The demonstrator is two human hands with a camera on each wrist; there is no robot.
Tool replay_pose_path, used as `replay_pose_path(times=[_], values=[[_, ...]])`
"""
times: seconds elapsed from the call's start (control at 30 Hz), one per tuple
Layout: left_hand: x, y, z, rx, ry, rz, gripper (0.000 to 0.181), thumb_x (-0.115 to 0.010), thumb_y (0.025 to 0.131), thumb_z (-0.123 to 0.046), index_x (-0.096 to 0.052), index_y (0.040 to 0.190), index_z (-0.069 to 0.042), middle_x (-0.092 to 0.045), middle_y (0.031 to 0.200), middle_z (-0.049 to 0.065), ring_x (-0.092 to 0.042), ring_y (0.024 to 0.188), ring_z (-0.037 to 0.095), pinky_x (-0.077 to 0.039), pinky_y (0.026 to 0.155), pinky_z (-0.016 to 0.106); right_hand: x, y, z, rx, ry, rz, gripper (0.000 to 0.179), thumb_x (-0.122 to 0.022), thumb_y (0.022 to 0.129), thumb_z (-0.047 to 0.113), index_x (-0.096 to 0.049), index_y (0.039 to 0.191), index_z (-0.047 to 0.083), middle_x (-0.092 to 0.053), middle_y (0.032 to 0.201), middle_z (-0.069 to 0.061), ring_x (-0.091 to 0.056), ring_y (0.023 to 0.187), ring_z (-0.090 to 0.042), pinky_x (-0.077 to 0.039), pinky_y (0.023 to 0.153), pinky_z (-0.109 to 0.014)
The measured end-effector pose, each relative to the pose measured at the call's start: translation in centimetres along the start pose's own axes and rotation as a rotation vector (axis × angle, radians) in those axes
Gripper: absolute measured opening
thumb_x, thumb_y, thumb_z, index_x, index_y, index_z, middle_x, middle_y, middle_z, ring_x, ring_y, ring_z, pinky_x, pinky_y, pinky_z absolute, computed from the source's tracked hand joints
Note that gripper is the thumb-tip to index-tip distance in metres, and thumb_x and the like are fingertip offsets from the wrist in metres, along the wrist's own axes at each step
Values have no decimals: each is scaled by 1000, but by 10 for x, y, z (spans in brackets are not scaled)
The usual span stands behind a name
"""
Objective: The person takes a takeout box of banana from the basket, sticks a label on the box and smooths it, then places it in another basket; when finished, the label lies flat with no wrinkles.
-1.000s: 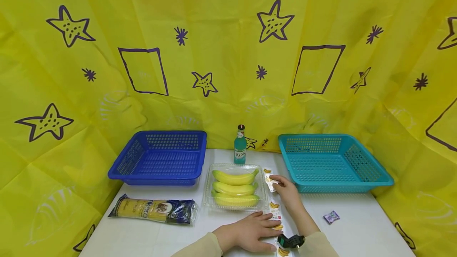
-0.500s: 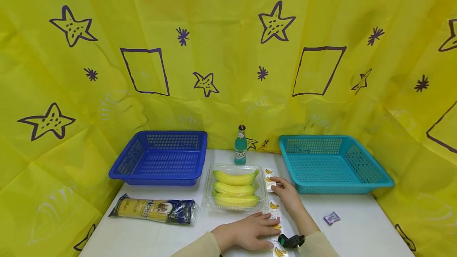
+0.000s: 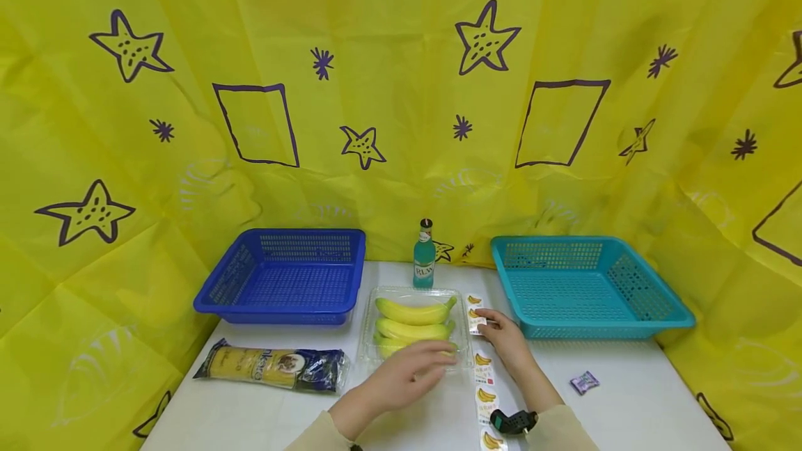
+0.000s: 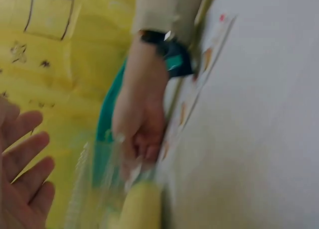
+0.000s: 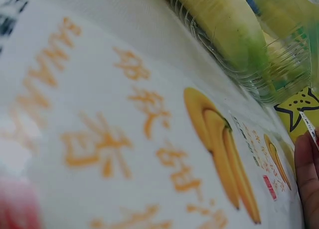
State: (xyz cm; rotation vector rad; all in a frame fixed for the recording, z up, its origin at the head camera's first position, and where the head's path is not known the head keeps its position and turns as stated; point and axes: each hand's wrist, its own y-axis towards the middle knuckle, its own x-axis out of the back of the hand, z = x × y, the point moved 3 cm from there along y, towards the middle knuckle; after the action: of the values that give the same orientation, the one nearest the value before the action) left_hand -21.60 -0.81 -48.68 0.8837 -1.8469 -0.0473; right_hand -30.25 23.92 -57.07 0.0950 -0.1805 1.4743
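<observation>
My right hand (image 3: 506, 345) pinches a banana sticker (image 3: 476, 326) at the far part of a strip of banana stickers (image 3: 486, 401), just right of the clear plastic container (image 3: 365, 346). In the right wrist view, a fingertip (image 5: 308, 164) meets the sticker's lifted edge, and the strip's printed bananas and orange lettering show large. Yellow bananas (image 3: 413, 312) lie in the lidded container. My left hand (image 3: 409, 376) is in the air over the container's near edge, hiding part of the lowest banana. Its fingers (image 4: 27, 144) are spread in the left wrist view, holding nothing.
A blue basket (image 3: 282, 315) stands at the back left, a teal basket (image 3: 595, 329) at the back right. Between them is a teal bottle (image 3: 423, 256). A pasta packet (image 3: 269, 366) lies at left and a small purple wrapped candy (image 3: 585, 383) at right.
My left hand has lifted off the sticker strip and moved left and forward over the container, uncovering the near stickers. My right hand stays at the far sticker, which now lies less tilted.
</observation>
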Motion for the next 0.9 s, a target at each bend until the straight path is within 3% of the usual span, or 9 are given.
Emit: replay_pose_path(times=[0.07, 0.2, 0.27, 0.37, 0.43, 0.67, 0.9], values=[[13, -3, 12, 90, -11, -124, 29, -51, 103, -22, -66, 127, -17, -58, 141, -2, -51, 135, 20, -42, 113, 39, 0, 1, -2, -6, 7, 5, 36, -62, 92, 3, -62, 127, -2, -63, 121, -21, -62, 90, -11, -56, 76, -22], [31, -12, 37, 296, -80, -275, 28, -54, 101, -20, -66, 126, -15, -55, 144, 1, -44, 141, 28, -38, 114, 51, 0, 0, -1, -8, 37, 13, 36, -60, 92, 1, -61, 129, -4, -62, 122, -23, -62, 90, -11, -58, 77, -23], [37, -17, 47, 348, -105, -344, 28, -55, 101, -18, -67, 125, -14, -55, 144, 3, -42, 142, 32, -37, 114, 55, 1, -1, 1, -4, 57, 20, 37, -59, 93, 0, -59, 130, -6, -60, 124, -25, -62, 90, -10, -58, 78, -25], [45, -20, 54, 371, -108, -422, 26, -56, 99, -13, -68, 123, -12, -57, 142, 5, -44, 140, 34, -37, 113, 57, 1, -2, 3, -5, 73, 17, 38, -58, 93, -2, -58, 130, -7, -59, 124, -25, -62, 88, -9, -59, 78, -26], [48, -21, 55, 379, -104, -443, 25, -57, 99, -12, -69, 121, -11, -58, 140, 6, -46, 138, 33, -38, 112, 57, 2, -1, 2, -1, 65, 8, 37, -58, 93, -1, -59, 130, -6, -59, 123, -24, -62, 88, -8, -59, 78, -25], [50, -28, 62, 467, -14, -386, 28, -56, 100, -17, -67, 125, -9, -56, 143, 12, -46, 137, 36, -38, 112, 56, 1, 0, 0, 3, 84, 8, 38, -59, 92, -1, -59, 130, -6, -59, 125, -24, -62, 88, -8, -59, 77, -25], [46, -37, 81, 589, -55, -423, 40, -57, 99, -16, -57, 138, -9, -49, 150, 9, -42, 142, 34, -34, 116, 54, 2, 0, 1, 2, 85, 12, 39, -58, 93, -2, -57, 132, -7, -57, 129, -26, -62, 88, -7, -58, 79, -25]])
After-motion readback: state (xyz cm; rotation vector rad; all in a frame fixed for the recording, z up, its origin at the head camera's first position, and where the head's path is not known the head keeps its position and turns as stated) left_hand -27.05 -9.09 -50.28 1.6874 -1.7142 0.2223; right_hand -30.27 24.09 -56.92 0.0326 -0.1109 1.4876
